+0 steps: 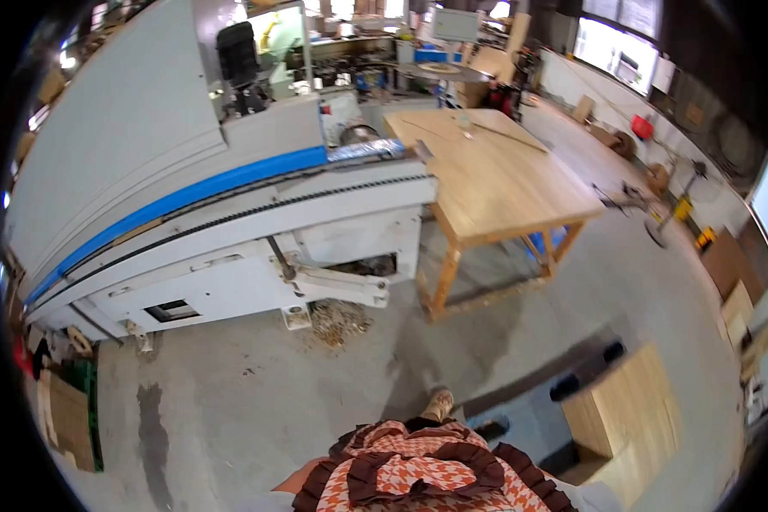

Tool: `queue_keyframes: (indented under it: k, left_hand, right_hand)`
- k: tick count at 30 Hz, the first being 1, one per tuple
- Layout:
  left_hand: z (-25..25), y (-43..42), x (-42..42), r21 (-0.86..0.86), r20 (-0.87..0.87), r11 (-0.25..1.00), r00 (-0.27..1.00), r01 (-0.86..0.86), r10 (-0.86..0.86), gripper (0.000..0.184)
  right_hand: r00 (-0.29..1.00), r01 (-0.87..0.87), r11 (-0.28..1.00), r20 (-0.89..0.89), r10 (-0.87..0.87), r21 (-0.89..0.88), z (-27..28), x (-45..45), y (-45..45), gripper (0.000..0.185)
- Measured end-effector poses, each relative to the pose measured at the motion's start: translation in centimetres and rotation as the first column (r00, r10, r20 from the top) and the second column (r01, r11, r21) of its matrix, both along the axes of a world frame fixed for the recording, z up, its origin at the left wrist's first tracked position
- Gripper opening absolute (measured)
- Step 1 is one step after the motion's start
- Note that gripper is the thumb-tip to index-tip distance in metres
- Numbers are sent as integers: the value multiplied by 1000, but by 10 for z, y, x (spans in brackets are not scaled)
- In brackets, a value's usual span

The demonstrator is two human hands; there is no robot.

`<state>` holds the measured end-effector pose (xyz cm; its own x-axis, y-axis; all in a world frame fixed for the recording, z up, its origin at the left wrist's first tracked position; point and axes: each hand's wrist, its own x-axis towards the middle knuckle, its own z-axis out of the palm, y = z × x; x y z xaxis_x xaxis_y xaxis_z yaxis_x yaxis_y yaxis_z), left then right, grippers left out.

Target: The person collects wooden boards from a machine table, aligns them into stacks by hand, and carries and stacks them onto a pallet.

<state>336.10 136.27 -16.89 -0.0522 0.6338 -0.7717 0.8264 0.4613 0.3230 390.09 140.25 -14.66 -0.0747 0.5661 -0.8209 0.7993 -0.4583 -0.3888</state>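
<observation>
Neither of my hands shows; only a bit of bare left arm [299, 478] sticks out beside my orange-and-white checked apron [401, 469] with dark ruffles. One of my shoes [440, 403] stands on the grey floor. Close to my right side are pale wooden panels or a box [627, 418] next to a blue surface [529, 422]. Ahead is a wooden table [503, 171] with a thin strip [509, 137] lying on it.
A long white machine [230, 264] with a blue strip [196, 188] and a chain runs along the left. Wood chips [340, 324] lie on the floor under it. A dark-wheeled scooter-like object [653, 226] and boards [734, 264] stand along the right wall.
</observation>
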Motion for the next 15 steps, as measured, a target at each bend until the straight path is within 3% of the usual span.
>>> queue_keyframes:
  k: [4, 6, 7, 9, 10, 11, 13, 14, 15]
  left_hand:
    - [-17, 63, 6, -9, -36, 1000, 999, -12, 12, 36]
    - [-11, 115, 16, 103, -62, 988, 992, 114, -108, 36]
    - [-11, 145, 28, 226, -108, 947, 972, 229, -209, 35]
    - [10, 200, 67, 461, -139, 858, 973, 229, -185, 35]
    - [84, 237, 108, 230, 170, 916, 940, -329, 295, 38]
    - [102, 259, 127, 173, 340, 896, 878, -409, 336, 42]
    - [62, 286, 153, 292, 387, 919, 912, -264, 138, 43]
    - [61, 295, 167, 245, 351, 950, 931, -194, 100, 42]
    - [65, 310, 176, 204, 317, 972, 947, -118, 48, 41]
  right_hand:
    - [967, -246, 969, -64, 247, 33, -8, 14, 139, 43]
    - [950, -284, 953, -104, 294, 101, 5, 34, 201, 46]
    - [956, -241, 959, -133, 261, 151, 15, 42, 231, 47]
    - [973, 136, 966, -212, -88, 222, 92, 36, 272, 50]
    - [981, 163, 953, -145, -129, 254, 70, 52, 295, 48]
    - [982, 190, 939, -78, -175, 287, 55, 68, 314, 45]
    - [991, -31, 973, 131, 1, 230, 54, 80, 343, 45]
    - [970, -129, 971, 231, 80, 202, 54, 88, 361, 44]
    - [989, -101, 978, 125, 79, 184, 28, 100, 377, 45]
